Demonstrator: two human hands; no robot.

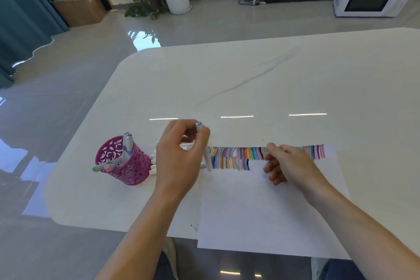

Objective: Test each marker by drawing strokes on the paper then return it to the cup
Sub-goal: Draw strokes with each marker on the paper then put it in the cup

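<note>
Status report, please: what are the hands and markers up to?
Left hand grips marker, tip down at the paper. Right hand rests on paper, loosely curled. Pink cup at left, unblocked.

Loose markers [152,163] largely behind left hand [179,154]

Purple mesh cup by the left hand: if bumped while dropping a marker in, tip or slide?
Probably light: the cup has a cut-out lattice wall. It likely slides first, since the table looks glossy. Tipping seems possible too: one marker leans out over its left rim.
</note>
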